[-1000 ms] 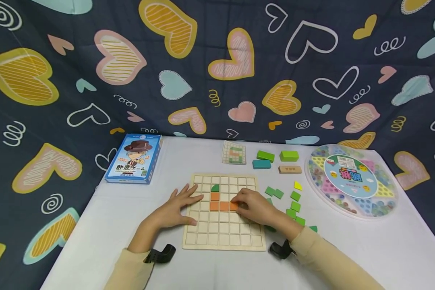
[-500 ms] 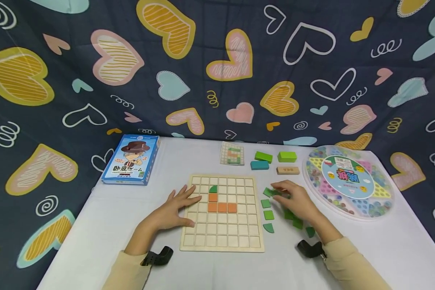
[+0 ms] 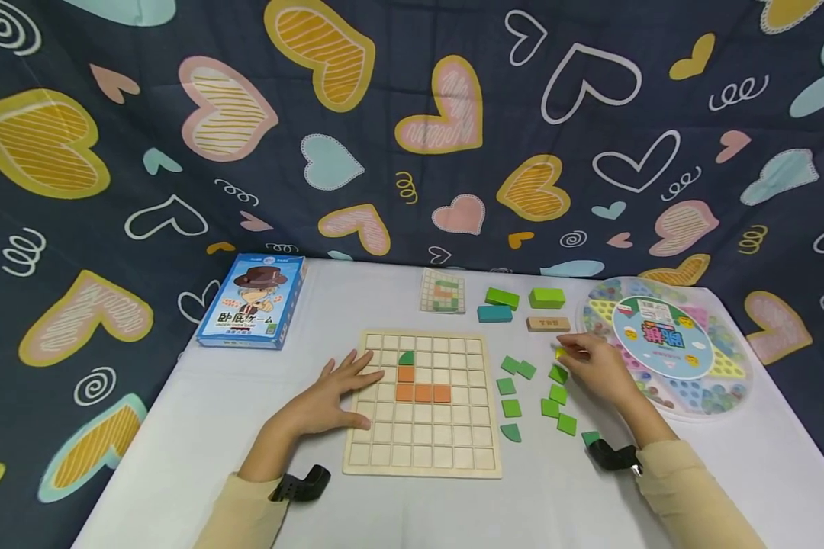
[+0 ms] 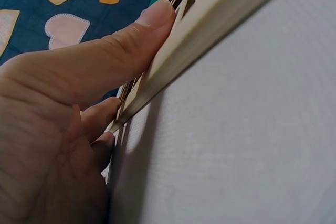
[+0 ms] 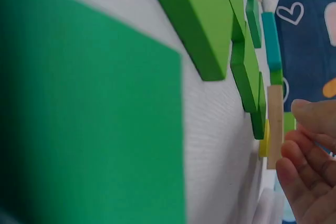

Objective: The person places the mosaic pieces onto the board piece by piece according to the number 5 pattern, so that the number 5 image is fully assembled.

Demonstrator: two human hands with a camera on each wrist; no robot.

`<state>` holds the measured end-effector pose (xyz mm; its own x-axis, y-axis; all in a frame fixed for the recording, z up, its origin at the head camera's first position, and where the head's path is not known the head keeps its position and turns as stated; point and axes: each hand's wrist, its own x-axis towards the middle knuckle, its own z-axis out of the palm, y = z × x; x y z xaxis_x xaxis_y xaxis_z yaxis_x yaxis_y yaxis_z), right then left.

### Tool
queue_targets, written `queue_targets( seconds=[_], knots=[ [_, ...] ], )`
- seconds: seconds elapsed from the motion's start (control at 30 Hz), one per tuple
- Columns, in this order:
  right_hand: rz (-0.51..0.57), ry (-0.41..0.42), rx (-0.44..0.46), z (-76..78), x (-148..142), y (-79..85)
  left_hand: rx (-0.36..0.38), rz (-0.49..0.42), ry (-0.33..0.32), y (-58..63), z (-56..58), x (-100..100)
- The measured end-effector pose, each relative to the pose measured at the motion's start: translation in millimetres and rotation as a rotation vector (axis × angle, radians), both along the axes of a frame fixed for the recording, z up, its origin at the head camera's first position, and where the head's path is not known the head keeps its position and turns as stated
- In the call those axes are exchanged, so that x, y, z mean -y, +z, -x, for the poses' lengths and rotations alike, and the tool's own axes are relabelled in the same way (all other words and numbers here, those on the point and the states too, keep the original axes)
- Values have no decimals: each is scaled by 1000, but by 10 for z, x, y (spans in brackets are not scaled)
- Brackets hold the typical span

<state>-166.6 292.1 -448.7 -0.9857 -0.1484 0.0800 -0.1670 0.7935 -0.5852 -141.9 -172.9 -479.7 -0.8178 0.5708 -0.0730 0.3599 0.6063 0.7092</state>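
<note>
My left hand [image 3: 323, 400] lies with fingers spread on the left edge of a wooden grid board [image 3: 422, 456]. In the left wrist view its thumb [image 4: 139, 38] rests along the board's rim. On the board, several orange square tiles [image 3: 423, 393] form an L, topped by a green quarter-round tile [image 3: 406, 357]. My right hand [image 3: 600, 370] hovers at a small yellow tile [image 5: 264, 140], partly covered by the fingertips in the head view. The right wrist view shows thumb and fingers slightly apart, with nothing visibly gripped and the yellow tile beyond them.
Right of the board lie dark green tiles [image 3: 511, 409] and light green tiles [image 3: 567, 424]. Behind them are a teal block [image 3: 495, 313], green blocks [image 3: 546, 297], a wooden block [image 3: 548, 324] and a pattern card [image 3: 442, 291]. A round marble game [image 3: 717, 381] and a blue box [image 3: 250, 301] flank them.
My right hand has left an orange tile at the row's right end, passed over the green tiles and reached the yellow tile farther right. The left hand stays on the board.
</note>
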Motion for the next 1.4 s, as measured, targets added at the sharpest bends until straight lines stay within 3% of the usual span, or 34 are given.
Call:
queue_targets(
  seconds=[0.5,0.83,0.97,1.1,1.23,1.4],
  knots=[
    [-75,51,97,-141,-63,-69,7,5,3,9,12,-14],
    [-138,110,15,-129,58,-6,-11,-3,-4,-4,19,-10],
    [-51,174,-28,-57,342,69,-21,-2,-6,-9,18,5],
    [39,304,10,76,834,154,-22,-13,-8,-4,13,14],
    [0,439,52,192,1334,149,-17,-18,-16,-23,4,-1],
    [-77,560,36,352,1762,53,-12,-17,-13,1,-12,0]
  ],
)
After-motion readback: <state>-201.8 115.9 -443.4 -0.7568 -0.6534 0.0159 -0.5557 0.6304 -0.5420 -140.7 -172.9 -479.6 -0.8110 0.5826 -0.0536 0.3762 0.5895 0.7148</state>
